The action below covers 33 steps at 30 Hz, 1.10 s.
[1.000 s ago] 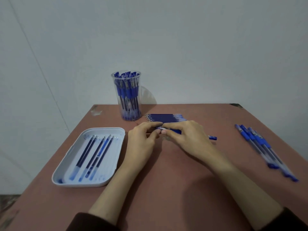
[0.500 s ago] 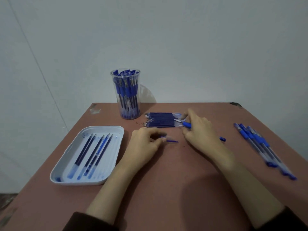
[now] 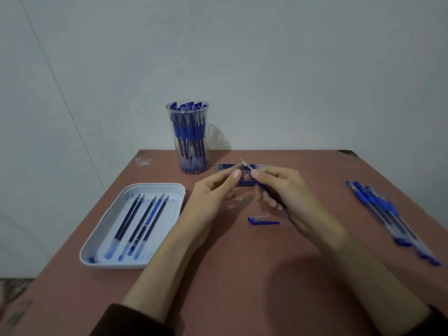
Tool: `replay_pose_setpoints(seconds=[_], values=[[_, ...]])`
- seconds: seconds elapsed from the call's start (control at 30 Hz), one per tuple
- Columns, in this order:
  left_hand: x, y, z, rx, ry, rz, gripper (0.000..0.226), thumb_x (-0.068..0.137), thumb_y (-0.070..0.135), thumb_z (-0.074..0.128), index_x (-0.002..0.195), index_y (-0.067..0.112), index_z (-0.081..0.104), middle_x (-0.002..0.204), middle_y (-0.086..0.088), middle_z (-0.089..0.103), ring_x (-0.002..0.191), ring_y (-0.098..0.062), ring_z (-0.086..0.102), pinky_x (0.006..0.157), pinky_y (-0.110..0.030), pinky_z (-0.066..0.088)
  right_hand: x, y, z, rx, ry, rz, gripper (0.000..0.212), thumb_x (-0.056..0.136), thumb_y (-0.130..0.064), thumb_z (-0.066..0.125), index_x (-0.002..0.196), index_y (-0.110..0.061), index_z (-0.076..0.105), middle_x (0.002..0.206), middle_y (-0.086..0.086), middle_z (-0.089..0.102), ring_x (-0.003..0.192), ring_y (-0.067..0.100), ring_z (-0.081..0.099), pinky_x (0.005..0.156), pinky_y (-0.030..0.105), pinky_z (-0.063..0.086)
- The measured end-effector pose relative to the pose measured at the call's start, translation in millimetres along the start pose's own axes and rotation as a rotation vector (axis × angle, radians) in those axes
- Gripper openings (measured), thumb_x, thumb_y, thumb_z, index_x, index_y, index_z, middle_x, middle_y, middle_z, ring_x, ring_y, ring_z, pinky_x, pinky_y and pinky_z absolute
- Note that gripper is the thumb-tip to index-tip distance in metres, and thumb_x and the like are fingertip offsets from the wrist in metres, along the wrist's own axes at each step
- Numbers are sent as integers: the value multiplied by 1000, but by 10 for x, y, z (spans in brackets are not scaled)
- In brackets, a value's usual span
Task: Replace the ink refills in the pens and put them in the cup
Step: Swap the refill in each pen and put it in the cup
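- Head view: right hand (image 3: 291,196) has the pen (image 3: 247,166). Its fingers (image 3: 257,175) are clamped round the barrel, and the metal tip pokes out up and left, above the thumb.
- The rest of the barrel runs back down through the palm, mostly hidden.
- Left hand (image 3: 211,197) is right alongside, thumb and forefinger curled in just beside the pen's front end. Touching it or not? Cannot tell, and cannot tell whether those fingers are closed on anything.
- Both hands sit over the middle of the surface (image 3: 242,275), a little toward its far edge.
- One loose blue cap (image 3: 263,220) lies flat on the surface, just nearer than the hands.
- One row of fresh refills (image 3: 226,167) lies behind the hands, partly covered by them, so there is no counting it.
- One clear cup (image 3: 191,163) stands near the far edge, left of that row, packed with blue pens, too many to count.
- One white tray (image 3: 155,187) sits by the left edge, with five refills (image 3: 143,224) lying side by side in it.
- By the right edge lies a loose bunch of pens (image 3: 388,214). They overlap: three or four.
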<state>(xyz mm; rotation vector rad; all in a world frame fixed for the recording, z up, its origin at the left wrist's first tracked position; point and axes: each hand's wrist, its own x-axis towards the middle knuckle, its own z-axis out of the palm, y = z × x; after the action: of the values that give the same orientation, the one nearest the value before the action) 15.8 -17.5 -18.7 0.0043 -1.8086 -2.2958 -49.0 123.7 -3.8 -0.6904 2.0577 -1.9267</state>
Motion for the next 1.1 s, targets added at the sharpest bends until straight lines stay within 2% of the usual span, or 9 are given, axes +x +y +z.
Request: replay_pose_setpoints(seconds=[0.07,0.2,0.27,0.37,0.53,0.67,0.8,0.97,1.1], values=[[-5,-1,-7,-23,-31,-10,35,87,33,66,117,15,67,118,-17,66,118,-37,57,108,-52,37,-24,-30,39,70,-88,84,26,94,-24,52,78,-6,63,54,9,54,36,12,30,38,20,20],[-9,32,16,-129,-8,-18,21,83,21,60,100,17,72,100,-6,73,100,-16,68,90,-27,50,-45,-29,77,200,-209,169,32,96,-27,48,93,1,63,54,7,49,35,9,25,39,22,14],[1,25,16,-169,16,15,22,80,20,61,99,12,71,92,-6,74,92,-15,69,81,-22,53,-44,-22,94,162,-177,116,33,96,-28,50,92,-2,68,55,7,50,36,9,25,44,26,13],[7,33,22,-170,72,62,24,77,19,63,97,8,70,86,-8,73,88,-16,69,84,-23,53,-54,-4,134,133,-118,30,29,94,-28,55,76,-16,74,55,7,52,40,11,25,53,35,13],[24,28,-10,-128,190,112,17,71,17,72,85,6,74,87,-13,72,89,-22,69,85,-26,54,-49,51,152,-16,-34,-127,15,90,-21,62,91,-13,74,56,3,48,46,10,30,44,20,24],[39,35,41,-259,160,85,29,72,13,70,98,8,59,89,-9,73,82,-21,70,78,-27,57,-41,96,183,-70,-24,-156,12,90,-24,63,87,-20,74,56,2,50,48,10,35,45,19,29],[54,67,51,-326,136,67,37,86,-2,59,119,13,52,96,-12,74,87,-19,71,85,-29,56,-3,106,143,-47,48,-120,13,91,-25,62,84,-19,72,56,2,50,40,3,34,41,14,28],[48,45,18,-234,189,87,31,84,-4,61,110,12,58,82,-3,74,79,-11,70,77,-20,56,30,133,112,-66,105,-129,11,90,-25,64,85,-18,72,55,2,52,40,4,35,42,16,30],[63,29,1,-192,183,96,34,84,-3,62,113,15,60,89,-1,75,83,-10,70,80,-21,56,30,115,91,-108,69,-130,7,87,-25,67,84,-21,72,55,3,55,39,2,43,42,15,32]])
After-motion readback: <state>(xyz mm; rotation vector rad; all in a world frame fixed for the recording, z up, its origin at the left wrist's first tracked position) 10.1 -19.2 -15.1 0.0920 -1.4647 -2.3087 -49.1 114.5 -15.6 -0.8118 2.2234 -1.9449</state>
